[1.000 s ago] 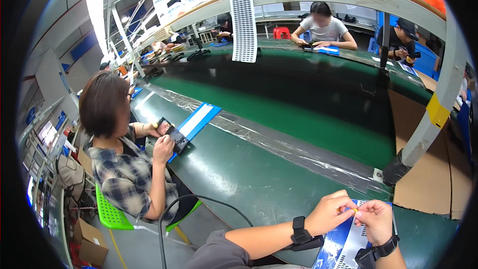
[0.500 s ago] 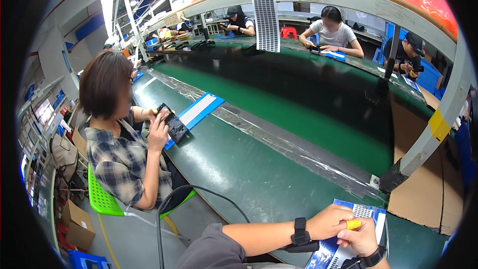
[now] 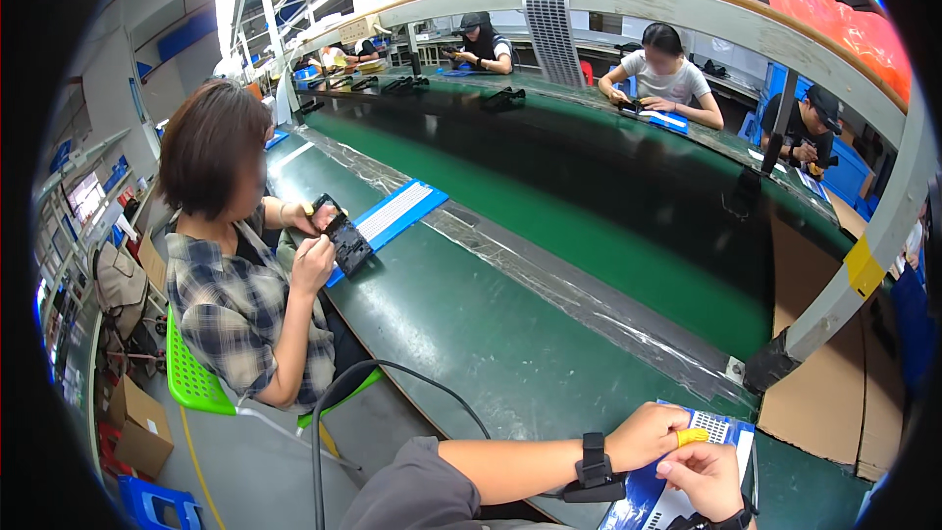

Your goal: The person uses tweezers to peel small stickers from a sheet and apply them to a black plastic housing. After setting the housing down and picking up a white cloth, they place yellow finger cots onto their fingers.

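At the lower right, my left hand (image 3: 646, 439) reaches over a blue board (image 3: 640, 493). Its fingers are curled, and a yellow finger cot (image 3: 693, 436) covers one fingertip. Close below it, my right hand (image 3: 708, 479) has thumb and forefinger brought together near that cot. Whatever either hand pinches is too small or hidden to make out. Beneath the hands, a white sheet of small dark labels (image 3: 710, 424) lies on the board, partly covered by my fingers. Black straps circle both my wrists.
At the left, a co-worker (image 3: 240, 265) handles a black device (image 3: 346, 243) beside another blue board (image 3: 404, 213). A dark green conveyor belt (image 3: 589, 226) runs beyond the bench. A white post (image 3: 834, 309) and cardboard (image 3: 810, 402) stand right. A black cable (image 3: 432, 381) loops near my left arm.
My right hand has drawn slightly down and away from the left, so more of the yellow finger cot shows. The co-worker's raised hand has lowered a little. My view has shifted slightly.
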Demonstrator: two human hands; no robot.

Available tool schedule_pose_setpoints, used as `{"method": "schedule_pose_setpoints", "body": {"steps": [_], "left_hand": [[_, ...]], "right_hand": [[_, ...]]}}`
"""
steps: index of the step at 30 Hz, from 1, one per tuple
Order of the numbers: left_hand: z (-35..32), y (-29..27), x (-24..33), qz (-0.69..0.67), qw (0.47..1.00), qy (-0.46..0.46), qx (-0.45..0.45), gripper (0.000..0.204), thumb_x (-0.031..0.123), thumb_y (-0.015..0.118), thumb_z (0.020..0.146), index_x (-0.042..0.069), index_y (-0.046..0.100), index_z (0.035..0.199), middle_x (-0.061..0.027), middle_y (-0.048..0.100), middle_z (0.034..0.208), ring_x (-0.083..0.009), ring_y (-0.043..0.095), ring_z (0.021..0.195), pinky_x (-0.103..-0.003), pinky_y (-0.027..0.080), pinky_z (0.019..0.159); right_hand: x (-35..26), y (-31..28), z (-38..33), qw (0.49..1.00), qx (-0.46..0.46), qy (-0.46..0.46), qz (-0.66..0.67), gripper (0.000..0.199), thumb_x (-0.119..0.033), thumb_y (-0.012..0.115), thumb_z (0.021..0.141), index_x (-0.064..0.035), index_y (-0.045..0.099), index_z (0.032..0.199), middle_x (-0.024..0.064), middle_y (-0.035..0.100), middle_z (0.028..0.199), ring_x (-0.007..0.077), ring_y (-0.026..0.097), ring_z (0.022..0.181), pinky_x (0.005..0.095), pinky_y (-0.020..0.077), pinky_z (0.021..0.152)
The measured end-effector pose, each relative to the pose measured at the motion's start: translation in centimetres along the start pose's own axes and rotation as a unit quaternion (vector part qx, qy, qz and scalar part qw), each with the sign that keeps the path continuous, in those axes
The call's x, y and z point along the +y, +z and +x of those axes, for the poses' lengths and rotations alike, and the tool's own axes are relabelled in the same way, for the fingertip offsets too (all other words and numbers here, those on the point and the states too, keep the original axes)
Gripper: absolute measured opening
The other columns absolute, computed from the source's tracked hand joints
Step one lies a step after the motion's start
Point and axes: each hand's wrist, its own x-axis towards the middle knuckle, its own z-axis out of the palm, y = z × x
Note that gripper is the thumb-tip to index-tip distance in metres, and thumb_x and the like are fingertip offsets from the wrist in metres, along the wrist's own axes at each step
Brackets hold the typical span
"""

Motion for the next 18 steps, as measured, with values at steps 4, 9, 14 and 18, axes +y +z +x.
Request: {"method": "schedule_pose_setpoints", "body": {"steps": [4,9,14,18], "left_hand": [[-0.1,-0.7,0.2,-0.102,0.988,-0.119,-0.006,0.030,0.019,0.047,0.082,0.004,0.041,0.058,-0.0034,0.042,0.050,-0.0136,0.039,0.046,-0.027,0.034,0.047],[-0.4,0.5,0.2,-0.473,0.832,-0.285,-0.048,0.045,0.046,0.029,0.089,0.006,0.042,0.106,-0.0033,0.042,0.094,-0.0102,0.043,0.089,-0.025,0.036,0.079],[-0.5,0.6,0.4,-0.530,0.804,-0.258,-0.082,0.053,0.046,0.034,0.088,0.007,0.029,0.123,-0.0050,0.038,0.107,-0.0120,0.039,0.101,-0.028,0.034,0.087],[-0.4,0.5,0.0,-0.436,0.871,-0.190,-0.123,0.045,0.025,0.048,0.085,0.006,0.031,0.123,-0.0051,0.040,0.111,-0.0108,0.042,0.097,-0.025,0.035,0.086]], "right_hand": [[0.8,-2.2,1.3,0.988,0.125,-0.072,0.062,0.005,0.000,0.056,0.072,0.0018,0.059,0.076,0.0064,0.058,0.060,0.0074,0.050,0.046,0.0187,0.0406,0.044],[-0.3,0.9,1.8,0.919,0.133,-0.220,-0.300,0.019,0.002,0.065,0.060,-0.0008,0.061,0.078,0.0057,0.052,0.063,0.0131,0.049,0.052,0.0226,0.0375,0.047],[-0.1,0.1,1.8,0.925,0.144,-0.204,-0.285,0.013,0.002,0.065,0.060,0.0004,0.060,0.072,0.0078,0.052,0.060,0.0166,0.050,0.050,0.0244,0.0385,0.047],[-0.1,-1.3,1.5,0.940,0.162,-0.174,-0.244,0.006,0.006,0.058,0.067,0.0022,0.058,0.071,0.0063,0.054,0.063,0.0110,0.050,0.051,0.0213,0.0392,0.049]]}}
